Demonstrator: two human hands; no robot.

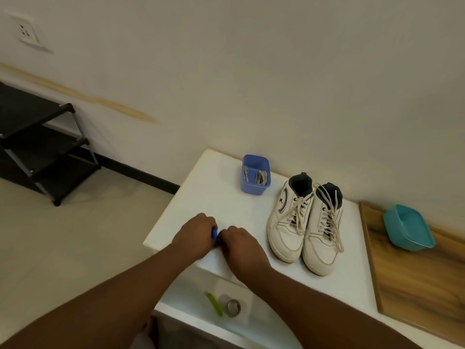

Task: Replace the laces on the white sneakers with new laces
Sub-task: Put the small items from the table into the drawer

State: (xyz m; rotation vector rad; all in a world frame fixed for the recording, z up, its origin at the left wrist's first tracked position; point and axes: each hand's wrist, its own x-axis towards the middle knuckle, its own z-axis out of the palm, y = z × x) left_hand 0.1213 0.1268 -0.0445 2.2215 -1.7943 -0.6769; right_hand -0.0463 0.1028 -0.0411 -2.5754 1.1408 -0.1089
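- Blue box [255, 175] on white table [214, 195], rolled laces [261, 178] inside.
- Teal tub [409, 227] on wood tray [407, 285], nothing seen inside.
- White sneakers [305, 222], laced, side by side between both.
- Left hand [196, 238] and right hand [242, 245] curled around small blue thing [214, 233].

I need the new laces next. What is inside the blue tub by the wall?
Inside the blue tub lie two bundles of pale laces, one against its left wall and one to the right. The tub's near wall covers its floor, so anything beneath them is hidden.
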